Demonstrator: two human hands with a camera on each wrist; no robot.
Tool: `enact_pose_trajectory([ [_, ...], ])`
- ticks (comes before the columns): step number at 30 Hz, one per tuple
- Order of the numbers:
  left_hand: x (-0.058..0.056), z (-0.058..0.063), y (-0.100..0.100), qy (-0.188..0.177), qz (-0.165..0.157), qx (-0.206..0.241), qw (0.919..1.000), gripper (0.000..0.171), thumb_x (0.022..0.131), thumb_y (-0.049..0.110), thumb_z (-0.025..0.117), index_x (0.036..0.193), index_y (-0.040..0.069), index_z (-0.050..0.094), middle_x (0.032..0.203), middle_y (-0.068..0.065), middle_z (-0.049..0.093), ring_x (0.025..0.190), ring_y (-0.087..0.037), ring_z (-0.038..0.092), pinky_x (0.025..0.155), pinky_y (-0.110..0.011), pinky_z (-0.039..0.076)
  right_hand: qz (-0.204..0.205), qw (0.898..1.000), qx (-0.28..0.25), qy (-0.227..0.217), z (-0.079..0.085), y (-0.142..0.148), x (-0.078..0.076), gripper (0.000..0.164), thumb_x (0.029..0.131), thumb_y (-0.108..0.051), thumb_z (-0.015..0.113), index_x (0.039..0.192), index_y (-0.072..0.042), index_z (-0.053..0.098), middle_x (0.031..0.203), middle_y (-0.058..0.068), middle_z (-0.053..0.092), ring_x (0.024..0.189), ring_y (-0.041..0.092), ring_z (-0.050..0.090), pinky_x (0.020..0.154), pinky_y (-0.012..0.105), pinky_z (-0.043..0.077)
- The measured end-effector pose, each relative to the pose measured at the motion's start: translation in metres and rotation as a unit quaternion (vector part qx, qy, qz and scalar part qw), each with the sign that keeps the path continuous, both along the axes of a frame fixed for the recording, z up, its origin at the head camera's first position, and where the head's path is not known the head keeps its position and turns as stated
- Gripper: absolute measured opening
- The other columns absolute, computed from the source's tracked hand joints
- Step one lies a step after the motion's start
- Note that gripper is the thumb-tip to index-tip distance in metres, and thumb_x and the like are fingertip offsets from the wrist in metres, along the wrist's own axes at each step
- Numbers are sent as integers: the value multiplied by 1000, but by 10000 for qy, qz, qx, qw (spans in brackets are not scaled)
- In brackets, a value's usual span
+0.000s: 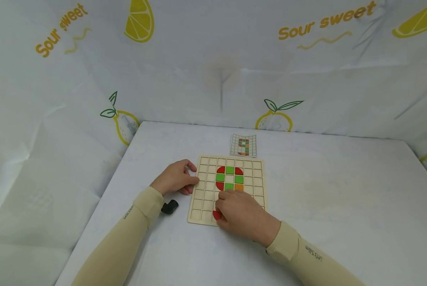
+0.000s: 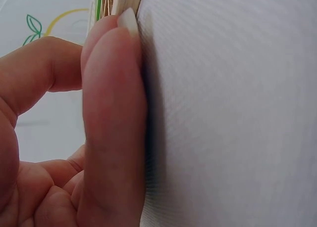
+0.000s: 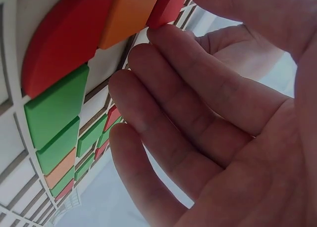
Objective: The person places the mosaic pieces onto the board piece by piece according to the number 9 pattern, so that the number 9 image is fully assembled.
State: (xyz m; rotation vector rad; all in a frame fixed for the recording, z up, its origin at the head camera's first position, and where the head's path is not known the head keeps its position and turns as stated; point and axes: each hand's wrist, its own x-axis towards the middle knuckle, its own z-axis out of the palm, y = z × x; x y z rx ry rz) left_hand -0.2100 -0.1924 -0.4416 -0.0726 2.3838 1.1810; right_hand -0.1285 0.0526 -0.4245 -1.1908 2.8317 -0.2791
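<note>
A wooden grid board (image 1: 198, 204) lies on the table, with red, green and orange tiles in its cells. My left hand (image 1: 175, 177) is at the board's left side; its fingertips touch the wooden edge (image 2: 128, 2) in the left wrist view. Over the lower middle of the board, my right hand (image 1: 243, 212) pinches a red rounded tile (image 1: 216, 215) between thumb and index finger. In the right wrist view that red tile (image 3: 166, 8) sits beside an orange tile (image 3: 130, 17). A larger-looking red tile (image 3: 67, 44) and green tiles (image 3: 57, 106) stand past it. The right hand covers several cells in the head view.
Behind the board lies a small printed card (image 1: 243, 145) with a coloured grid pattern. White cloth (image 1: 327, 174) covers the table, and a lemon-print sheet (image 1: 199, 59) hangs at the back and left. A black device (image 1: 170, 207) is at the left wrist.
</note>
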Motion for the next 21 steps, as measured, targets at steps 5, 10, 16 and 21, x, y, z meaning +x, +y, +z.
enact_pose_trajectory([
  [5, -1, -1, 0, -7, 26, -20, 10000, 33, 97, 19, 77, 125, 13, 61, 83, -10, 73, 63, -19, 75, 64, -29, 65, -43, 10000, 55, -54, 1, 0, 0, 21, 92, -25, 83, 78, -19, 69, 78, -9, 56, 73, 10, 47, 76, 30, 52],
  [10, -1, -1, 0, -15, 39, -9, 10000, 34, 96, 19, 77, 125, 13, 61, 84, -10, 73, 63, -19, 75, 64, -29, 65, -74, 9999, 74, -137, 1, 0, 0, 20, 93, -27, 83, 80, -19, 70, 79, -9, 57, 75, 10, 47, 77, 30, 53],
  [16, -2, -1, 1, 2, -11, 0, 10000, 34, 97, 19, 77, 125, 12, 61, 84, -11, 73, 63, -19, 75, 63, -30, 65, -58, 9998, 68, -149, 1, 1, 0, 17, 92, -26, 84, 82, -19, 72, 81, -9, 58, 75, 10, 48, 79, 31, 54],
  [21, -3, -2, 2, 15, -59, 2, 10000, 34, 97, 20, 77, 125, 12, 61, 84, -11, 73, 62, -20, 75, 63, -30, 65, -107, 9998, 86, -129, 1, 1, 1, 18, 92, -26, 84, 82, -18, 71, 81, -9, 58, 75, 11, 48, 79, 31, 54],
])
